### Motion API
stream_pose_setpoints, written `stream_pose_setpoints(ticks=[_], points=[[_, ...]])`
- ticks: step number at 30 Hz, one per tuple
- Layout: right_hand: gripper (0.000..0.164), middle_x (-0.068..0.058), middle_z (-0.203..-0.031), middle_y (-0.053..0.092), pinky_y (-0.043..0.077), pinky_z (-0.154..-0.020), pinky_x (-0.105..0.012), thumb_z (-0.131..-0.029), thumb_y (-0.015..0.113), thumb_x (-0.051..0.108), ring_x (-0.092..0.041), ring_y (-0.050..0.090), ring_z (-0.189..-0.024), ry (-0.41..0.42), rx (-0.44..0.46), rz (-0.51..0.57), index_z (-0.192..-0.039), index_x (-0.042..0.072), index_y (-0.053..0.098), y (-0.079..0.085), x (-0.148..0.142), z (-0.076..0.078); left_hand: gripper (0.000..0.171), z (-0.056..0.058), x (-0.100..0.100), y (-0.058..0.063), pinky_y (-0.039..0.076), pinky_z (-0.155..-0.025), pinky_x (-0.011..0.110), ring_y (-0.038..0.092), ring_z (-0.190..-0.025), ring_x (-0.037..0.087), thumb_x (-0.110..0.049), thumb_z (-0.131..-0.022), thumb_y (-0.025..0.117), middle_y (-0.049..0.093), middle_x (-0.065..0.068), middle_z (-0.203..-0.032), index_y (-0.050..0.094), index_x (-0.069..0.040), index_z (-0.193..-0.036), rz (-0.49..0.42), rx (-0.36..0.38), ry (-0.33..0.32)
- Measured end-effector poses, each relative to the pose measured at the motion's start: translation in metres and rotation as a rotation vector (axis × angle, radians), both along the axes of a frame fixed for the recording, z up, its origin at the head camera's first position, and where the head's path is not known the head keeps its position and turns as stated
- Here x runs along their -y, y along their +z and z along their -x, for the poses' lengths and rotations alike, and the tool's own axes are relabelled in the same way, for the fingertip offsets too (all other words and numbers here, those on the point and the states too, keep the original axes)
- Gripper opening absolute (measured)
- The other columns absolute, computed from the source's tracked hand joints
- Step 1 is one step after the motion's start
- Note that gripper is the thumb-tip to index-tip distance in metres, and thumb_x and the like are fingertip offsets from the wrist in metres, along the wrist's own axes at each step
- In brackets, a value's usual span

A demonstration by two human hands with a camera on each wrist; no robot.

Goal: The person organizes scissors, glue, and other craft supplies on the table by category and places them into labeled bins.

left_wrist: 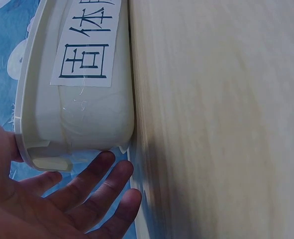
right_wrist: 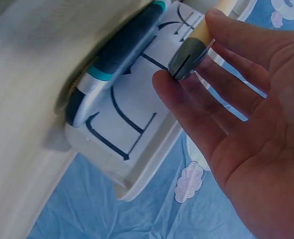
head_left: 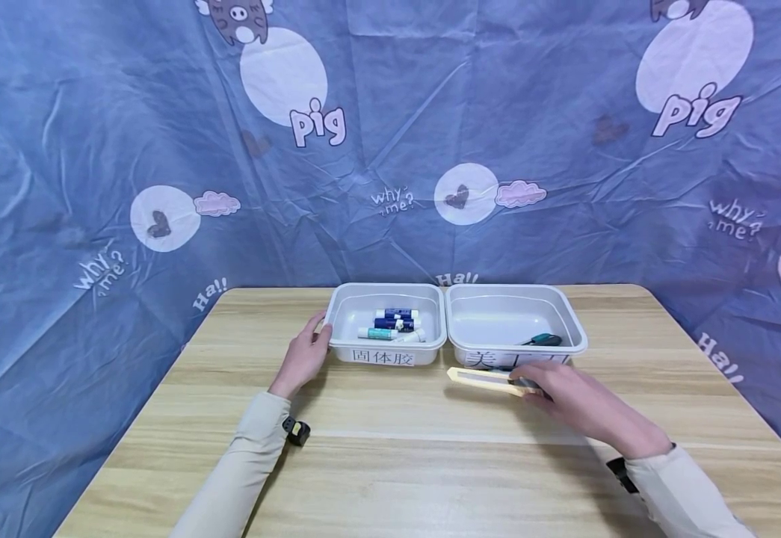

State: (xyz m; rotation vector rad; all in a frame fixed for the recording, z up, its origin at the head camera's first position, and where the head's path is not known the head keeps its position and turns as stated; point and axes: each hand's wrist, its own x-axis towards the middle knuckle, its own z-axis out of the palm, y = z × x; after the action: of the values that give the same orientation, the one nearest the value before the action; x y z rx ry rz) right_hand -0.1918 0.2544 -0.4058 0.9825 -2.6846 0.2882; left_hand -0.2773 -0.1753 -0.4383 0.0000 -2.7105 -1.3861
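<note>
My right hand (head_left: 568,396) pinches a yellow utility knife (head_left: 484,379) by its grey end (right_wrist: 189,57), between thumb and fingertips. The knife is held in front of the right white bin (head_left: 514,291), its other end pointing left. Below it, a dark utility knife with teal bands (right_wrist: 122,47) lies along the bin's labelled front, mostly hidden in the head view. Inside that bin is a dark green utility knife (head_left: 545,340). My left hand (head_left: 306,355) touches the end of the left white bin (left_wrist: 87,119), its relaxed fingers spread beside the bin's corner.
Several glue sticks (head_left: 397,324), blue, teal and white, lie in the left bin. Both bins stand side by side at the table's back edge, with Chinese labels (head_left: 383,358) on their fronts. A blue printed cloth (head_left: 390,149) hangs behind the wooden table (head_left: 390,478).
</note>
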Motion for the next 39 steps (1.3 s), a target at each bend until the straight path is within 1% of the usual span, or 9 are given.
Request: stream_pose_setpoints(ticks=[7,15,19,24,29,35,39], points=[[0.032,0.005,-0.104,0.068,0.053,-0.08,-0.039,-0.079,0.079,0.006,-0.013,0.064,-0.097,0.003,0.016,0.031,-0.108,0.015,0.068,0.011,0.003,0.006,0.048,0.001,0.0,-0.001,0.047,-0.076,0.034,0.064,-0.088,0.023,-0.04,-0.104,0.039,0.07,0.013,-0.1,0.041,-0.021,-0.148,0.008,-0.004,0.001],[0.03,0.005,-0.099,0.068,0.051,-0.075,-0.036,-0.08,0.079,0.009,-0.009,0.06,-0.086,-0.04,-0.015,0.071,-0.108,0.015,0.069,0.022,0.001,0.01,0.048,0.002,-0.001,-0.001,0.046,-0.074,0.032,0.062,-0.084,0.022,-0.039,-0.104,0.039,0.069,0.012,-0.096,0.042,-0.02,-0.147,0.016,-0.009,0.012],[0.029,0.004,-0.099,0.068,0.051,-0.073,-0.035,-0.081,0.077,0.008,-0.008,0.059,-0.083,-0.048,-0.025,0.088,-0.108,0.014,0.069,0.026,0.0,0.013,0.048,0.002,-0.001,-0.001,0.046,-0.074,0.033,0.063,-0.085,0.021,-0.039,-0.104,0.039,0.07,0.012,-0.097,0.042,-0.019,-0.148,0.019,-0.009,0.012],[0.03,0.004,-0.101,0.067,0.049,-0.069,-0.031,-0.082,0.076,0.009,-0.005,0.056,-0.079,-0.058,-0.006,0.116,-0.111,0.015,0.068,0.031,-0.002,0.016,0.048,0.002,-0.001,-0.002,0.047,-0.077,0.035,0.063,-0.087,0.022,-0.04,-0.104,0.038,0.07,0.012,-0.099,0.042,-0.02,-0.148,0.024,-0.01,0.015],[0.032,0.004,-0.102,0.068,0.05,-0.072,-0.033,-0.082,0.076,0.006,-0.006,0.058,-0.083,-0.045,-0.021,0.137,-0.111,0.015,0.068,0.034,-0.004,0.021,0.048,0.002,-0.001,-0.001,0.048,-0.079,0.037,0.064,-0.089,0.023,-0.041,-0.104,0.038,0.07,0.013,-0.102,0.042,-0.022,-0.148,0.021,-0.001,0.015],[0.031,0.0,-0.105,0.069,0.052,-0.075,-0.036,-0.081,0.076,0.002,-0.009,0.063,-0.085,-0.026,-0.043,0.177,-0.11,0.011,0.068,0.033,-0.007,0.028,0.049,0.003,0.0,-0.002,0.048,-0.081,0.038,0.065,-0.091,0.023,-0.041,-0.104,0.038,0.07,0.013,-0.104,0.041,-0.022,-0.148,0.015,0.004,0.011],[0.031,-0.001,-0.106,0.07,0.053,-0.076,-0.037,-0.081,0.076,0.002,-0.012,0.065,-0.089,-0.036,-0.061,0.192,-0.11,0.01,0.068,0.032,-0.011,0.032,0.048,0.003,-0.001,-0.003,0.048,-0.08,0.037,0.065,-0.09,0.023,-0.041,-0.104,0.038,0.07,0.013,-0.104,0.041,-0.022,-0.148,0.012,0.004,0.013]])
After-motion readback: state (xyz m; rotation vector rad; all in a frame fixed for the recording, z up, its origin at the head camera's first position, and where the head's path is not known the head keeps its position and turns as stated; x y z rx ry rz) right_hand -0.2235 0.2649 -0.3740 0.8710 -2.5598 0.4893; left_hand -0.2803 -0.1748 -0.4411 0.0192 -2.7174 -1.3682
